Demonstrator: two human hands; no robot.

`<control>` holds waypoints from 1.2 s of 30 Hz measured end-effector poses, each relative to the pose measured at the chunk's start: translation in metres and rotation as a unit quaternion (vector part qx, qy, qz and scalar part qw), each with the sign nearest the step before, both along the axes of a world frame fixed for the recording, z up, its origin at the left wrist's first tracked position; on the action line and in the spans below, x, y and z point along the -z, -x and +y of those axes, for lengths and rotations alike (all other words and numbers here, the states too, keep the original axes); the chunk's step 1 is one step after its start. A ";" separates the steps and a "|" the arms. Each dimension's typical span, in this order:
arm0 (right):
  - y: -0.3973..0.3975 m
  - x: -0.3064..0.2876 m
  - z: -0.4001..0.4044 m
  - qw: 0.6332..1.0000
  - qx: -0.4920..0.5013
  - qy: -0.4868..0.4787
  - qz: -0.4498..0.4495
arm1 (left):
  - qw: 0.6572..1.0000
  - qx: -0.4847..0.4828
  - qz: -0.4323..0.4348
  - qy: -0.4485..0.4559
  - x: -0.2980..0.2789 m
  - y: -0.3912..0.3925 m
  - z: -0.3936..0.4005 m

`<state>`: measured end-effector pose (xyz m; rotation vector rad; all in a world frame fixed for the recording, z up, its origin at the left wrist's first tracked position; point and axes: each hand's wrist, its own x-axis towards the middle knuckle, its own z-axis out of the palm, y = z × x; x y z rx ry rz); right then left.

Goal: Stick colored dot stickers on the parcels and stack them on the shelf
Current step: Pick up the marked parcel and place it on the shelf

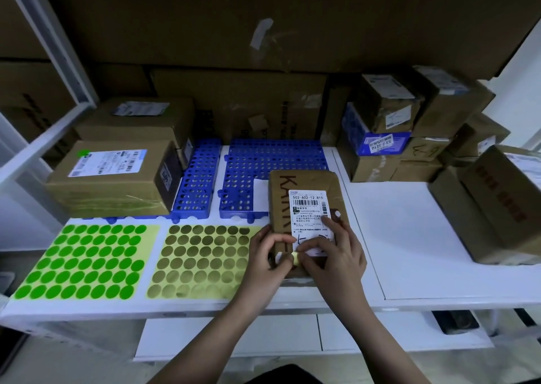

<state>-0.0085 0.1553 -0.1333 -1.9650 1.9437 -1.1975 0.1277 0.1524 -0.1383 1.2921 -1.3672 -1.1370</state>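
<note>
Near the frame's lower middle, my left hand (pixel 268 256) and right hand (pixel 330 255) pinch a yellow sticker (pixel 295 258) on the parcel (pixel 304 184); next I press it flat.

- Two sticker sheets (pixel 140 262) lie side by side at the counter's (pixel 424 237) front left.
- A parcel (pixel 307 208) lies right of them.
- Stacked boxes (pixel 117 173) stand behind the sheets.

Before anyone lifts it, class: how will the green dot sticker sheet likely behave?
The green dot sticker sheet looks thin and lies flat on the white shelf, so it is probably floppy and light. Pushed, it would likely slide, not roll.
</note>
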 end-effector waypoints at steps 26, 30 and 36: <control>0.022 0.003 0.003 0.991 -0.033 -0.003 0.131 | 1.000 0.012 -0.018 0.018 -0.008 -0.001 0.004; 0.025 0.000 0.002 0.997 -0.057 -0.009 0.051 | 1.000 -0.004 0.024 -0.004 -0.012 -0.004 0.005; 0.043 -0.013 -0.023 0.984 -0.018 -0.021 -0.175 | 0.979 -0.132 0.144 -0.061 -0.025 -0.007 -0.013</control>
